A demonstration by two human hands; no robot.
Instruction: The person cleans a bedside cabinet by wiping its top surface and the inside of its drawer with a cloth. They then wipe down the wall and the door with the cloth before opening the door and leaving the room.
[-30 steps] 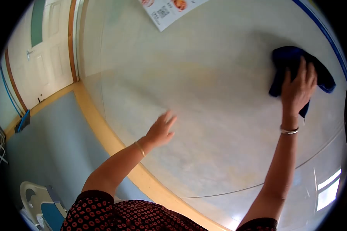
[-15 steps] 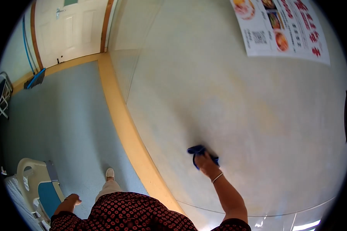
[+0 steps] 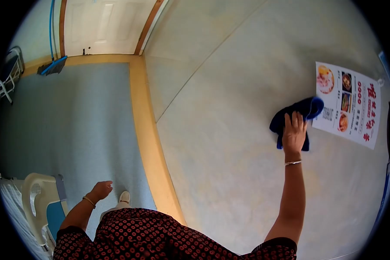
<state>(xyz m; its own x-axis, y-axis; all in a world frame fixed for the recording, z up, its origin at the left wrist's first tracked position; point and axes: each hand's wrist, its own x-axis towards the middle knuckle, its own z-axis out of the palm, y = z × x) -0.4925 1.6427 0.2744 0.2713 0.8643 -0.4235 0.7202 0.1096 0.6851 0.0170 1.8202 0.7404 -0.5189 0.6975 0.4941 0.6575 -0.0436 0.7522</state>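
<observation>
My right hand (image 3: 294,135) presses a dark blue cloth (image 3: 286,119) against the pale wall (image 3: 229,164), fingers laid over its folds. One rolled end of the cloth touches or overlaps the left edge of a printed poster (image 3: 362,113). Food pictures, red characters and a QR code show on that poster. At the lower left, my left hand (image 3: 102,190) hangs in the air above the floor, its fingers curled in. No object is visible in it, and it is apart from everything around it.
A bed (image 3: 33,203) with a cream and teal end panel stands at lower left. A blue broom (image 3: 54,65) leans near the white door (image 3: 106,26). A folding chair (image 3: 9,76) is at far left. Yellow skirting (image 3: 149,143) runs between wall and blue-grey floor (image 3: 80,125).
My right hand has slid the cloth up and right along the wall to the poster. My left hand has risen and moved right. The view has shifted, so the poster sits lower.
</observation>
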